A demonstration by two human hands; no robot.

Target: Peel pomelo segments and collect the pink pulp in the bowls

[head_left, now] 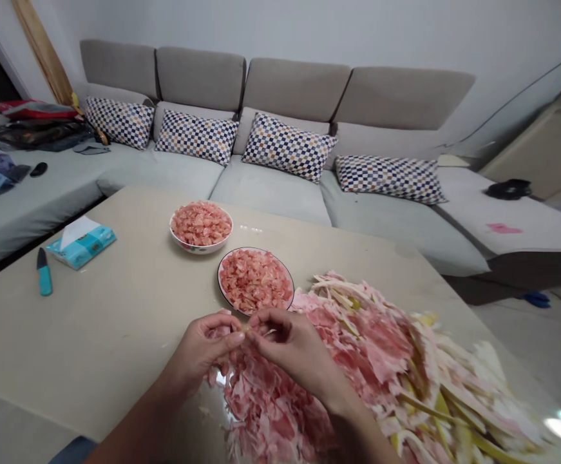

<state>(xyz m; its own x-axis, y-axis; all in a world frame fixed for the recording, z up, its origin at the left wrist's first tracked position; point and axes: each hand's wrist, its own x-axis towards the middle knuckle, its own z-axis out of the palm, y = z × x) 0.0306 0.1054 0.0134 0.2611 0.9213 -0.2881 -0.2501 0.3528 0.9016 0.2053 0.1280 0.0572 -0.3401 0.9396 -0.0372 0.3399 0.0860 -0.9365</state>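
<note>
My left hand [203,351] and my right hand [294,348] meet over the near side of the table, thumbs and forefingers closed in a pinch. Between the fingertips is a small pale piece of pomelo flesh [246,328], partly hidden by the fingers. Just beyond them lies a dark-rimmed plate [221,287] heaped with pink pomelo pulp [257,278]. Farther back stands a white bowl [198,248], also piled with pulp. Beneath and to the right of my hands spread torn pink membranes [273,403], with thick white and yellow-green pomelo rind [447,412] farther right.
On the table's left lie a blue tissue pack [83,243] and a small knife [44,276] with a teal handle. Behind the table [111,322] runs a grey sofa [270,190] with checkered cushions [290,147]. Bags and clothes [33,125] lie at its left end.
</note>
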